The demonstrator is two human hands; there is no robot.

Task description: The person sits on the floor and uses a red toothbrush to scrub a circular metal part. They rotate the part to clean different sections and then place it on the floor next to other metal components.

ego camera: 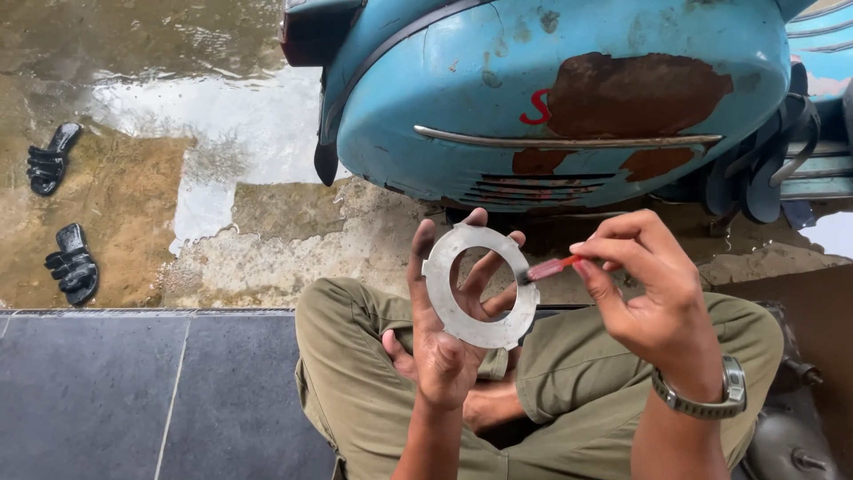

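Note:
My left hand (pixel 442 342) holds up a flat grey metal ring plate (pixel 481 286) with small notches on its outer rim, fingers spread behind it. My right hand (pixel 649 293), with a metal watch at the wrist, pinches a small red-handled brush (pixel 549 268). The brush tip touches the ring's right edge. Both hands are above my crossed legs in olive trousers (pixel 355 391).
A blue scooter body (pixel 569 98) with rust patches stands just ahead. Wet concrete ground lies to the left, with two black sandals (pixel 60 213) on it. I sit on dark grey tiles (pixel 133 391). A metal engine part (pixel 791 436) lies at the lower right.

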